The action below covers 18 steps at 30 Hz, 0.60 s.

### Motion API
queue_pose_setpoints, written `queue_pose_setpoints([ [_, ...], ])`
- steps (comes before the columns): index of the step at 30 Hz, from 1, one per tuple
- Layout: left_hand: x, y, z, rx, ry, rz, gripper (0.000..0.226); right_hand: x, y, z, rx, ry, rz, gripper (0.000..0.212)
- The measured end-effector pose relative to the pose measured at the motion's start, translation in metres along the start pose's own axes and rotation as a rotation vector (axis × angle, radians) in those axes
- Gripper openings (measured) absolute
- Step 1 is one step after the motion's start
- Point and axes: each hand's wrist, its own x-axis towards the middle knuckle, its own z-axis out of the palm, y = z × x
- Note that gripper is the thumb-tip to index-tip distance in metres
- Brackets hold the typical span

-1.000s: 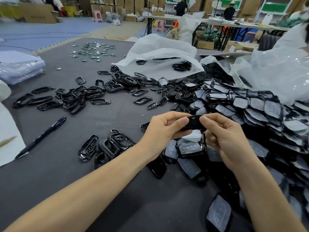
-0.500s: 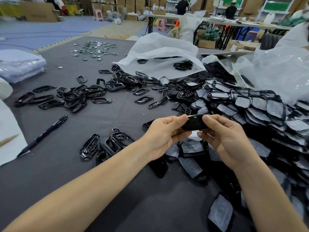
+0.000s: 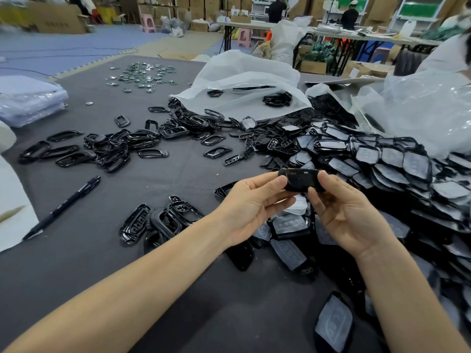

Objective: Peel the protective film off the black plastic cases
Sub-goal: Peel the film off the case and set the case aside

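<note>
**Head view: one case in hand, big heap left to strip**

Head camera looks down on a grey worktop [image 3: 76, 276]; both hands are raised just above it, mid-frame. Left hand [image 3: 254, 202] pinches the left end of a black case [image 3: 300, 180] between thumb and fingertips; right hand [image 3: 344, 212] pinches the right end likewise; neither hand is free. Case is held clear of the worktop, near face glossy and dark; no pale film seen on it, though its far side is hidden. A whitish film scrap [image 3: 298, 207] lies just below the hands. To the right, a large heap of cases [image 3: 392, 159] shows pale film on most faces; judged not yet peeled. One bare glossy case [image 3: 239, 253] lies by the left wrist. Progress judged early; most of the heap is left.
</note>
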Motion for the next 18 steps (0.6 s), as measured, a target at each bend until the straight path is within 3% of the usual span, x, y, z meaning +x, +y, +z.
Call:
queue_pose_setpoints([
  [9,-0.001,-0.0025,0.001,0.178,-0.007,0.176,0.031,-0.0024,0.0001,0.0032,-0.009,-0.033,-0.083,0.013],
  [18,-0.0037,-0.0002,0.0016,0.208,-0.116,0.165,0.036,-0.0064,0.0003,0.0049,-0.101,-0.185,-0.134,0.024],
])
